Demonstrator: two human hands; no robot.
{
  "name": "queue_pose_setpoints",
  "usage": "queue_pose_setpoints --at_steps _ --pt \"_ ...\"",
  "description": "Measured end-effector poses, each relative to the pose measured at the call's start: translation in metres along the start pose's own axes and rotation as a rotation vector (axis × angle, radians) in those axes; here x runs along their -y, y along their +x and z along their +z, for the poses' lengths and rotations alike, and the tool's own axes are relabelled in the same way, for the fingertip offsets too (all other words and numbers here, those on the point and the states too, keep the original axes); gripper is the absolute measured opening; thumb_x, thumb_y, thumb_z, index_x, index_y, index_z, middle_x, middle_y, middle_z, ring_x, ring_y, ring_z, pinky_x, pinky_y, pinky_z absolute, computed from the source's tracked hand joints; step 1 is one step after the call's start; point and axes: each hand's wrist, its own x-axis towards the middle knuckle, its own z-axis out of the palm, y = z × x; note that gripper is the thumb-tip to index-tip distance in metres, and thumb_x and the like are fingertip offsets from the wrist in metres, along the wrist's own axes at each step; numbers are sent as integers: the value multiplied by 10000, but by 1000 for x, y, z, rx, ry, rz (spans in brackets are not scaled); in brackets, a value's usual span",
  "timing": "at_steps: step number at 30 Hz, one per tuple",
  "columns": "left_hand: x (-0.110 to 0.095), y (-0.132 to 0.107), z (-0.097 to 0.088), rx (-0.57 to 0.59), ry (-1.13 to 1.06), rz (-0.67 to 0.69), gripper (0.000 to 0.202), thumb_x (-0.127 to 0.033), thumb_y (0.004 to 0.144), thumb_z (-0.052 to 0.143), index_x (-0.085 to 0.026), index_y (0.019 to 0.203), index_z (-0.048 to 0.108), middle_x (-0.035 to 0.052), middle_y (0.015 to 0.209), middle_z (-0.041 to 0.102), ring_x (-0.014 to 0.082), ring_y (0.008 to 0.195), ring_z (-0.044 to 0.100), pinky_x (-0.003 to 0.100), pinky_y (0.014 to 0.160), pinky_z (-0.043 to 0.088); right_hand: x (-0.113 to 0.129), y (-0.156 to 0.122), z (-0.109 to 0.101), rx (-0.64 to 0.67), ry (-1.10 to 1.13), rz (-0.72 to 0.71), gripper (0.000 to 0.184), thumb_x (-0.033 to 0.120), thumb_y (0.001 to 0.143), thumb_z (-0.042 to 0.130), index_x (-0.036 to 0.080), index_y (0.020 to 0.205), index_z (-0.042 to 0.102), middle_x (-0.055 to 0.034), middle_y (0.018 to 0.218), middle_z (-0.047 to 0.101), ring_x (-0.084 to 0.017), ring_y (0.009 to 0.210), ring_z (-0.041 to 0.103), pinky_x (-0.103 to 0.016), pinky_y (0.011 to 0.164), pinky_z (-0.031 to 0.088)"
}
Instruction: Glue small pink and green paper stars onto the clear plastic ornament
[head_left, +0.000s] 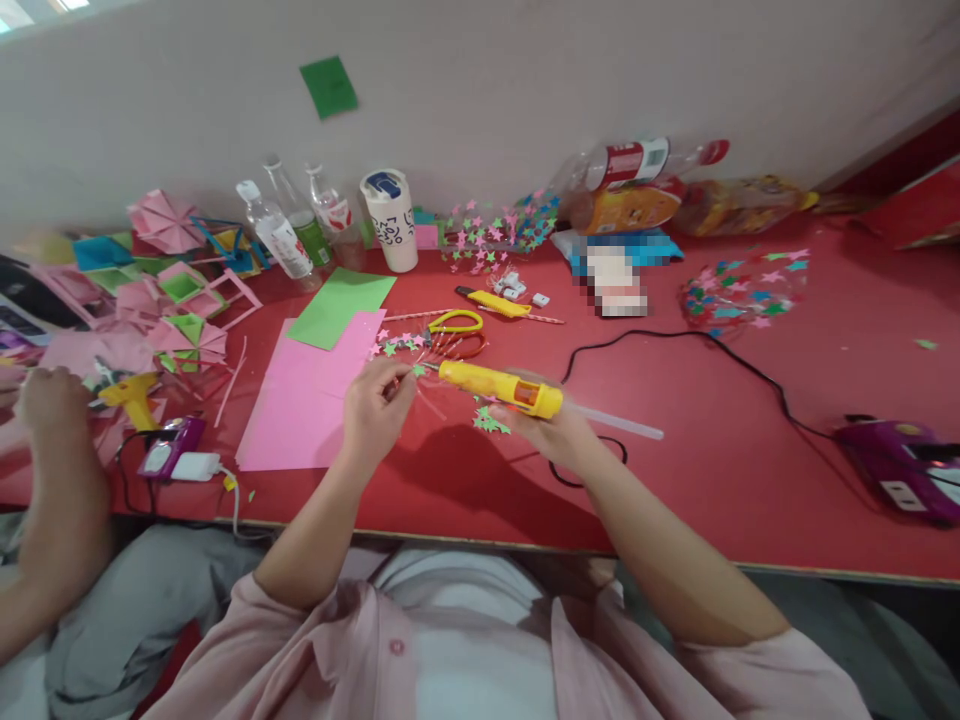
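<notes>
Here, before me: right hand [556, 436] wrapped round gun [487, 382], left hand [377, 408] pinching star [418, 371], best by its edge, clear of nozzle [430, 366].

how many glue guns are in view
2: one yellow glue gun in the right hand, another glue gun beside a co-worker's hand at far left.

Open pink shirt [337, 660], short sleeves [247, 625], round button [397, 647], white top [480, 665] underneath
</notes>
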Motion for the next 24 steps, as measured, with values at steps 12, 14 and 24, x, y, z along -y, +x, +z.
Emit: queue_pose_setpoints --at_steps 12,14,24 --pt "-7 -3 2 -15 6 37 128 -177 815 559 -179 689 585 -26 651 528 86 562 418 226 543 330 -7 -4 7 -81 -33 -45 341 543 812 573 211 743 606 -35 727 609 -167 647 564 -296 582 483" --pt "-7 -3 2 -14 7 40 131 -180 817 560 -178 688 583 -27 651 526 86 561 418 227 543 329 -7 -5 6 -82 -20 -31 343 548 805 577 210 762 615 -36 737 621 -168 646 574 -299 591 491" --pt "-9 -4 1 -2 2 29 150 -192 830 551 -183 683 581 -28 630 511 91 563 414 231 539 329 -5 -5 7 -72 -17 -15 322 517 808 575 205 811 658 -45 781 668 -196 704 629 -312 647 516"
